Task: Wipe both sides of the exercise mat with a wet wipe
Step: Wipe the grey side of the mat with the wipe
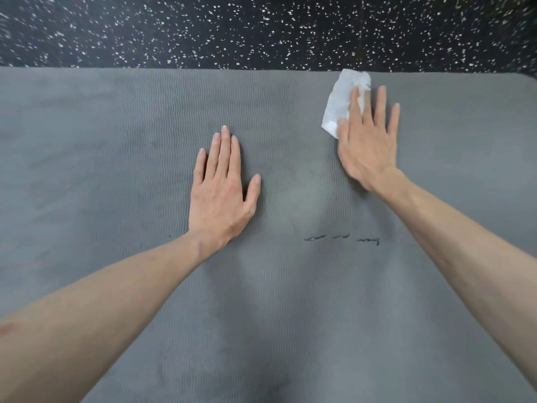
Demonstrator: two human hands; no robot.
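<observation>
Currently, the right hand point(366, 141) is pressing a white wet wipe point(343, 103) flat under straight, spread fingers, near the far edge of the grey ribbed mat point(116, 170). Most of the wipe is lying beyond the fingertips, towards that edge. Nearer the mat's middle, the left hand point(220, 187) is resting open, palm down, bracing. Beyond the far edge, black speckled flooring point(232, 27) is showing.

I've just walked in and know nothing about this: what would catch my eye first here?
Two bare hands lie flat on a grey exercise mat: the left hand rests near the middle, and the right hand presses a white wet wipe near the far edge. Beyond lies a black speckled floor.
</observation>
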